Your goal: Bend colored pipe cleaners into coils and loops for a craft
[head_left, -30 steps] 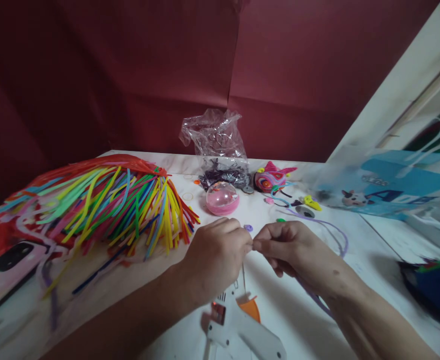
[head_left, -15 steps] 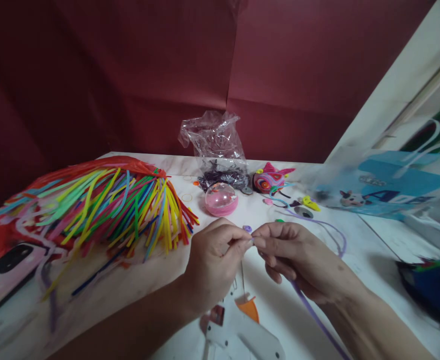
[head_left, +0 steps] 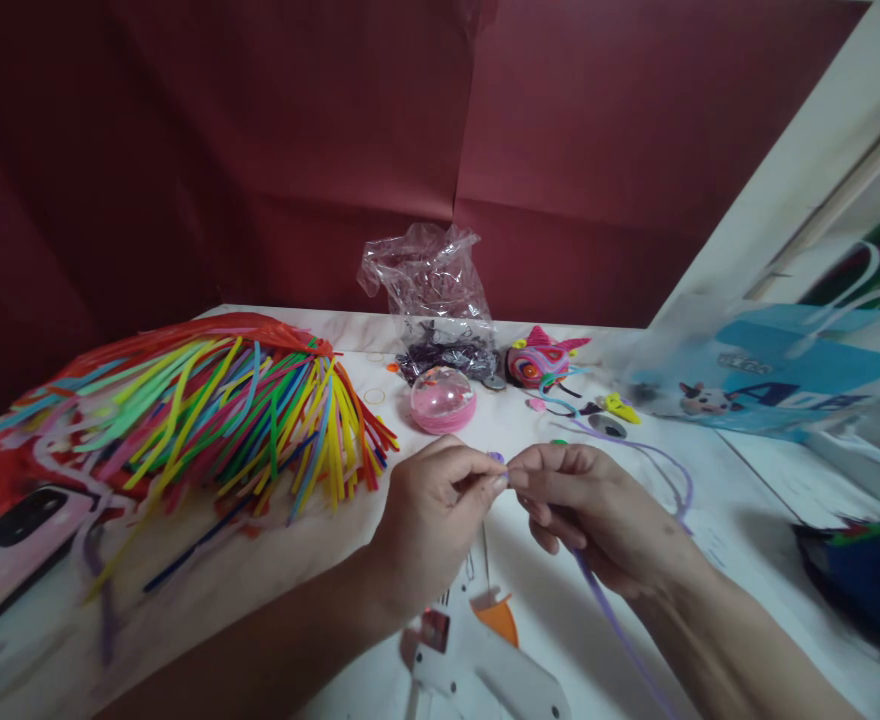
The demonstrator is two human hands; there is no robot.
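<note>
My left hand (head_left: 432,520) and my right hand (head_left: 597,505) meet fingertip to fingertip above the table, each closed in a pinch. Between them is a purple pipe cleaner (head_left: 611,612); its coiled end (head_left: 495,457) peeks out behind the left fingertips. The long tail hangs below my right hand toward the bottom edge. What lies right between the fingertips is mostly covered. Under the hands lies a white glue gun (head_left: 489,665) with an orange part (head_left: 497,620).
Many coloured pipe cleaners (head_left: 260,410) lie left, near a phone (head_left: 27,540). Behind the hands stand a pink-and-clear ball (head_left: 444,400), a clear plastic bag (head_left: 440,280) and a colourful coiled animal head (head_left: 537,360). A blue-and-white bag (head_left: 777,365) stands right.
The fingertips have shifted slightly, and the coiled purple end is now more hidden behind the left fingers. The purple tail under my right hand has swung a little left.
</note>
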